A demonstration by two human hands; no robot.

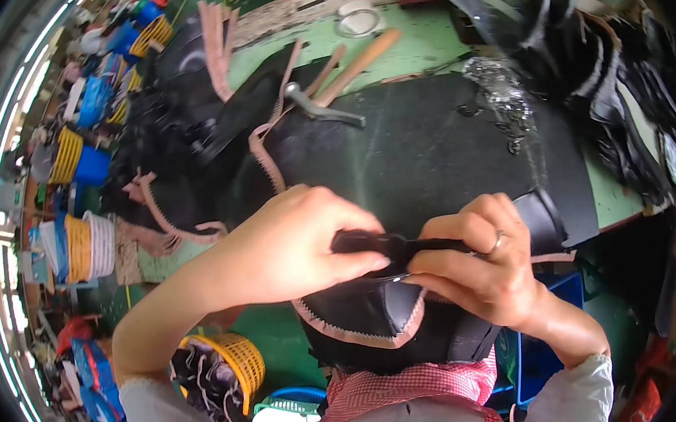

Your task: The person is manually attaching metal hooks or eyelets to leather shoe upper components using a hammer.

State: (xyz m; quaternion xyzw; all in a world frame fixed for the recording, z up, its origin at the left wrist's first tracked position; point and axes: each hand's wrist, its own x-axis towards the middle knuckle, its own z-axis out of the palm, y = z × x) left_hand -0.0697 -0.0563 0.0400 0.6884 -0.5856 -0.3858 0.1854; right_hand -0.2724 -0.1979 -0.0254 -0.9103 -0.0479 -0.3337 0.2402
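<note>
Both my hands grip a black leather shoe upper [396, 303] with a pink zigzag-cut lining edge, held just above the near edge of the work table. My left hand [308, 242] pinches a folded part of it between thumb and fingers. Close beside it, my right hand [481, 258], with a ring on one finger, is closed on the same edge. A curved black part [542, 220] sticks out past the right hand. What lies between the fingertips is partly hidden. Beyond the hands, a hammer [357, 69] with a wooden handle rests on the table.
A black mat [445, 144] covers much of the green table [289, 43]. Black leather pieces [176, 137] pile up at left, more [603, 88] at right. Clear plastic [501, 85] and a round white lid [359, 20] lie farther back. A yellow basket [235, 367] stands at lower left.
</note>
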